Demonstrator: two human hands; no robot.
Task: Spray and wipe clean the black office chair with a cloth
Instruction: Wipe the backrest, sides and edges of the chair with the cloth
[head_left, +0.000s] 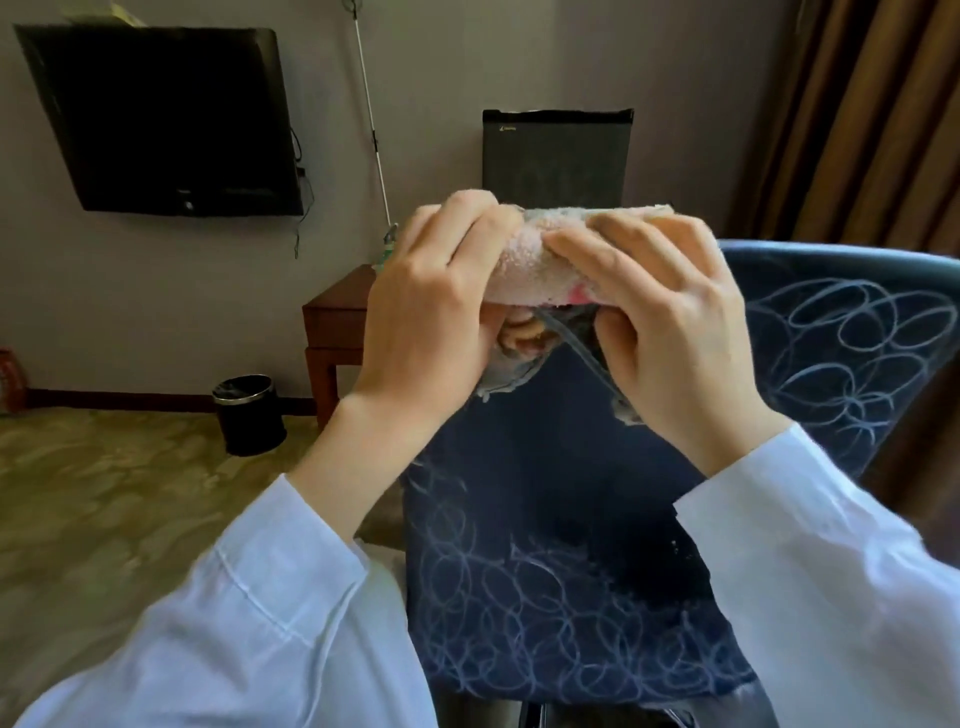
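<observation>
On the far left wall hangs a dark television. Below it, a black waste bin stands on the patterned carpet by the skirting. Just right of the bin is a small reddish wooden worktop, and a thin white pole leans on the wall above it.

The left hand, in a pale blue sleeve, is raised in the middle of the view. Its grip is clamped on the left end of the cloth, with the fingers curled over the top. The cloth is a pinkish, fluffy bundle folded into a thick roll, and a grey edge hangs beneath it. Behind it, against the far wall, stands a black cabinet.

The right hand has its grip clamped on the cloth's right end, fingers over the top and thumb beneath. The cloth is held up between both hands, over the chair, whose dark surface is covered in pale scribbled loops and reaches from the near centre to the right. Brown curtains fill the far right.
</observation>
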